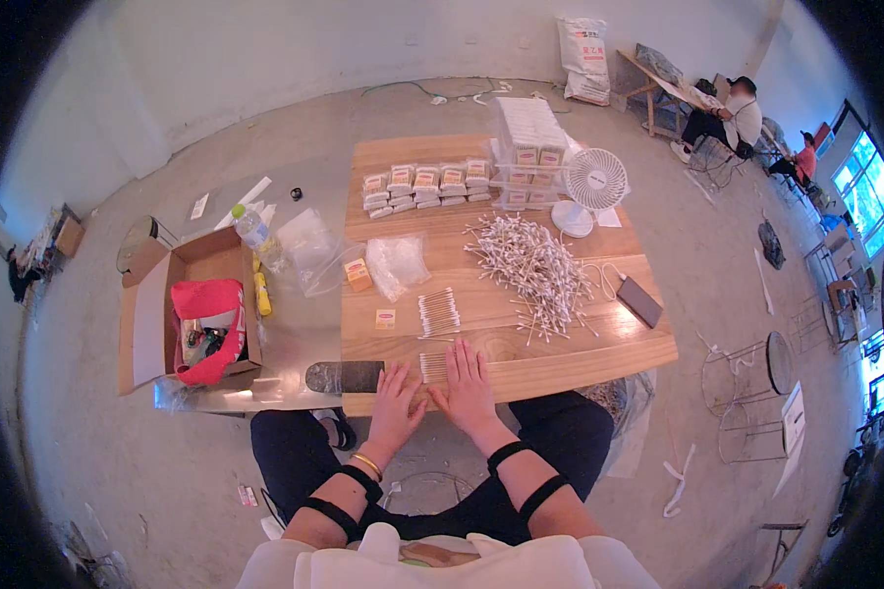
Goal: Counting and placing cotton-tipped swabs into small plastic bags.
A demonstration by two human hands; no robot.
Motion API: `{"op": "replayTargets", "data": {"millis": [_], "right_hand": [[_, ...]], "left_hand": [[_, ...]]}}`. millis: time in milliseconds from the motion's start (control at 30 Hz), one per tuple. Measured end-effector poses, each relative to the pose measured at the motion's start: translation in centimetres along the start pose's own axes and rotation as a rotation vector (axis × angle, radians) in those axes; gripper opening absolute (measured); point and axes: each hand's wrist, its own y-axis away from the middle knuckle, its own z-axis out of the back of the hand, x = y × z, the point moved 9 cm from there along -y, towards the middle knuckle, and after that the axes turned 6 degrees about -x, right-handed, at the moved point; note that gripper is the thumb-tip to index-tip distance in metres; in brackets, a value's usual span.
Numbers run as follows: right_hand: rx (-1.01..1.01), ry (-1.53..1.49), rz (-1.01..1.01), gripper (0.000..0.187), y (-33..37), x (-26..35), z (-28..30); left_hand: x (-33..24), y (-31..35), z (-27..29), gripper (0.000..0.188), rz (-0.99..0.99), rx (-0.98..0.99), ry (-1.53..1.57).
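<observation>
- Pale wooden table (560, 358), near edge right at the person's lap.
- Left hand (395, 401) flat on that edge, fingers spread, gripping nothing.
- Right hand (468, 386) likewise flat and empty.
- Small row of white cotton swabs (432, 366) lies between both hands, touching their fingertips.

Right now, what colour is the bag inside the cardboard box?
The bag is red, seen clearly in the head view.
</observation>
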Motion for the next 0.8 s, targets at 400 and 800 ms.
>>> {"op": "replayTargets", "data": {"millis": [400, 800], "right_hand": [[0.013, 0.007, -0.010, 0.094, -0.1, 0.0, 0.0], [0.019, 0.002, -0.014, 0.093, 0.0, -0.1, 0.3]], "left_hand": [[-0.9, -0.3, -0.1, 0.063, 0.021, 0.019, -0.064], [-1.0, -0.9, -0.7, 0.061, 0.100, 0.053, -0.084]]}}
